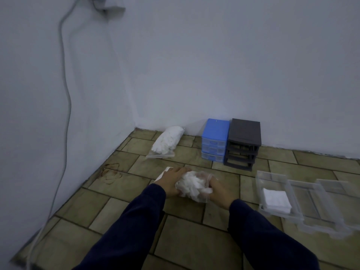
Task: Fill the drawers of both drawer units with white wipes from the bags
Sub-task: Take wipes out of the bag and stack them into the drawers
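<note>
Head view, single frame. Item, lower centre: a clear plastic bag (pixel 191 187) stuffed with white wipes, held low over the tiled floor (pixel 124 211) between two hands with dark blue sleeves (pixel 136 227). The left hand (pixel 173 181) lies on the bag's left side, fingers spread over its top and curled round the plastic; the right hand (pixel 217 190) grips the right side, fingertips pressed into the bag through the film. Just behind the left hand a flat white sheet (pixel 162 175) lies on the floor, partly hidden. Item, centre of frame: a second bag (pixel 167 143) of white wipes, full, lying on the tiles against the base of the wall (pixel 194 65), well apart from both hands. Item, right of centre: a blue drawer unit (pixel 214 140) with three clear drawers pushed in, standing against the wall; touching its right side, a dark grey drawer unit (pixel 243 143) with its drawer slots showing open and dark. Item, lower right: a row of clear plastic drawers (pixel 319 201) set side by side on the floor; the nearest clear drawer (pixel 262 179) holds a flat stack of white wipes (pixel 276 200), while the contents of the others are blurred and cannot be told. Item, left of frame: a grey cable (pixel 65 90) running down the wall to the floor from a fitting at the upper left.
</note>
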